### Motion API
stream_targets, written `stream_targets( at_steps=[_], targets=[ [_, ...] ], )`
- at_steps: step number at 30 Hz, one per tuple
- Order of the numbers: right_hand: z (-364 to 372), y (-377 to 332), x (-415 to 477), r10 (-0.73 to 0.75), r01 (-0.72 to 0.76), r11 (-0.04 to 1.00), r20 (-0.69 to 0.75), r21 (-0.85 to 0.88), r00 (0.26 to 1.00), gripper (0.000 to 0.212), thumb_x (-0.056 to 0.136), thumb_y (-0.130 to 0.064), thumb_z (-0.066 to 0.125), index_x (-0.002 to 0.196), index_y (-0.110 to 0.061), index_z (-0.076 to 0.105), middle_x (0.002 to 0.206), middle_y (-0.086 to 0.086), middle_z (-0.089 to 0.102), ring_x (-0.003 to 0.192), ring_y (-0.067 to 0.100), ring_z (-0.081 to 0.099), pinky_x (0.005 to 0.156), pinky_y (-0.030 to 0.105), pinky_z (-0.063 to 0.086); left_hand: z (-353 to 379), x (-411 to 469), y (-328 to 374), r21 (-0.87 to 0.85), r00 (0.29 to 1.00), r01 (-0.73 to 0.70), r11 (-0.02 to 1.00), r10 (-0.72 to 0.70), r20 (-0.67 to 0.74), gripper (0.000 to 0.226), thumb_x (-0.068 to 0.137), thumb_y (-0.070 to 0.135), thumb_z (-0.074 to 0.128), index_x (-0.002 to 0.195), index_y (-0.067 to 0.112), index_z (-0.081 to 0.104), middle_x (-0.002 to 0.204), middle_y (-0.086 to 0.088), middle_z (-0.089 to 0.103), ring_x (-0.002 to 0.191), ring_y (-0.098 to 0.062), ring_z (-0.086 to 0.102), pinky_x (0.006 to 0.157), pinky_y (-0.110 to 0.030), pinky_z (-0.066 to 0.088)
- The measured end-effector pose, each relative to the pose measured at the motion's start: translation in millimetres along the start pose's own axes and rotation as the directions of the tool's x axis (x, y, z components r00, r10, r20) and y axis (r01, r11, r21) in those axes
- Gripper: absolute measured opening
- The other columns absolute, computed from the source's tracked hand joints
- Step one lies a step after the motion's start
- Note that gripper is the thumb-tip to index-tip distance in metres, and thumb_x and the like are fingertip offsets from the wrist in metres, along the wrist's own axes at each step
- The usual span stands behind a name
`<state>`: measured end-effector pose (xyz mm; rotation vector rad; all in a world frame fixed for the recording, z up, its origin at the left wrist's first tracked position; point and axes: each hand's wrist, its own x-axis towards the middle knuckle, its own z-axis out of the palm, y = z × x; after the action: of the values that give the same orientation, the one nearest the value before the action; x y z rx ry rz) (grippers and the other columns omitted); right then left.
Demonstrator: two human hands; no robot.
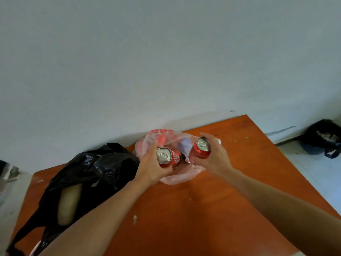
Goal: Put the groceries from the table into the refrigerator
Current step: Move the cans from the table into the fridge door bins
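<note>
Cans point(164, 156), red, silver tops (white script), gripped by 2 hands point(150, 169)

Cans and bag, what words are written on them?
Nothing reads clearly.
White writing on the middle can: too blurred.
Red print on the pink bag: too blurred.
Left can in the left hand, right can in the right hand: no writing shows.
</note>
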<state>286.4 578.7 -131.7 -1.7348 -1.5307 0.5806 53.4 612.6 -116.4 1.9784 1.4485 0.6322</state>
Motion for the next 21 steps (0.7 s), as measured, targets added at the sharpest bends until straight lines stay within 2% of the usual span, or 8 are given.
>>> stream_targets(
  at_steps=[3, 5, 8, 10, 12, 15, 18, 21],
  targets=[
    [-26, -8, -39, -0.040, 0.031, 0.986, -0.047, -0.163, 0.998, 0.083, 0.064, -0.036, 0.084, 0.134, -0.029, 0.041, 0.124, -0.004, 0.056, 0.103, 0.013, 0.058, 0.083, 0.027, 0.051, -7, -12, 17, 0.011, 0.990, -0.131, 0.991, 0.130, 0.049, 0.075, 0.060, 0.048, 0.076, 0.123, 0.025, 0.042, 0.105, 0.012, 0.060, 0.103, -0.015, 0.058, 0.092, -0.037, 0.048],
    [-45, -8, -70, -0.044, 0.026, 0.967, -0.066, -0.253, 0.997, 0.080, 0.065, -0.041, 0.083, 0.133, -0.029, 0.042, 0.121, -0.004, 0.057, 0.099, 0.015, 0.061, 0.079, 0.026, 0.053, -5, -22, 33, 0.039, 0.967, -0.227, 0.973, 0.221, 0.123, 0.074, 0.059, 0.058, 0.069, 0.122, 0.027, 0.044, 0.108, 0.011, 0.060, 0.103, -0.015, 0.059, 0.092, -0.037, 0.048],
    [-82, -3, -121, -0.013, -0.026, 0.935, -0.107, -0.353, 0.994, 0.080, 0.068, -0.044, 0.080, 0.135, -0.026, 0.040, 0.124, -0.002, 0.056, 0.101, 0.015, 0.062, 0.077, 0.022, 0.052, 11, -35, 65, 0.091, 0.912, -0.370, 0.925, 0.343, 0.226, 0.069, 0.064, 0.048, 0.075, 0.122, 0.024, 0.044, 0.113, 0.004, 0.061, 0.098, -0.017, 0.061, 0.086, -0.036, 0.051],
    [-112, 1, -156, 0.029, -0.091, 0.913, -0.159, -0.398, 0.987, 0.079, 0.071, -0.046, 0.077, 0.137, -0.026, 0.038, 0.126, -0.003, 0.055, 0.102, 0.015, 0.060, 0.076, 0.018, 0.049, 27, -45, 93, 0.088, 0.861, -0.461, 0.883, 0.421, 0.284, 0.075, 0.067, 0.043, 0.077, 0.129, 0.024, 0.041, 0.118, 0.001, 0.062, 0.100, -0.017, 0.062, 0.087, -0.034, 0.052],
    [-146, 6, -196, 0.073, -0.176, 0.889, -0.249, -0.422, 0.966, 0.078, 0.070, -0.046, 0.077, 0.135, -0.026, 0.040, 0.124, -0.003, 0.056, 0.099, 0.016, 0.061, 0.075, 0.017, 0.044, 49, -57, 126, 0.072, 0.797, -0.554, 0.829, 0.504, 0.333, 0.080, 0.067, 0.047, 0.076, 0.133, 0.021, 0.040, 0.122, 0.001, 0.060, 0.104, -0.017, 0.061, 0.091, -0.035, 0.052],
    [-192, 11, -250, 0.132, -0.294, 0.855, -0.370, -0.426, 0.920, 0.077, 0.067, -0.043, 0.077, 0.134, -0.026, 0.043, 0.122, -0.003, 0.058, 0.098, 0.020, 0.062, 0.077, 0.022, 0.044, 81, -76, 173, 0.045, 0.703, -0.669, 0.742, 0.611, 0.364, 0.069, 0.067, 0.054, 0.071, 0.121, 0.023, 0.043, 0.110, 0.004, 0.058, 0.096, -0.014, 0.059, 0.087, -0.032, 0.051],
    [-242, 21, -323, 0.182, -0.416, 0.819, -0.509, -0.396, 0.842, 0.076, 0.066, -0.044, 0.077, 0.133, -0.026, 0.045, 0.121, -0.002, 0.058, 0.097, 0.022, 0.062, 0.081, 0.031, 0.050, 123, -109, 233, -0.019, 0.572, -0.777, 0.629, 0.719, 0.395, 0.065, 0.068, 0.050, 0.075, 0.119, 0.023, 0.044, 0.104, 0.007, 0.057, 0.089, -0.011, 0.059, 0.074, -0.023, 0.052],
    [-285, 34, -403, 0.215, -0.533, 0.770, -0.644, -0.350, 0.734, 0.073, 0.065, -0.045, 0.075, 0.130, -0.030, 0.046, 0.117, -0.004, 0.060, 0.093, 0.023, 0.064, 0.080, 0.031, 0.052, 167, -155, 295, -0.109, 0.443, -0.846, 0.522, 0.802, 0.401, 0.063, 0.066, 0.047, 0.076, 0.116, 0.022, 0.047, 0.101, 0.005, 0.061, 0.085, -0.013, 0.060, 0.071, -0.026, 0.052]
  ],
)
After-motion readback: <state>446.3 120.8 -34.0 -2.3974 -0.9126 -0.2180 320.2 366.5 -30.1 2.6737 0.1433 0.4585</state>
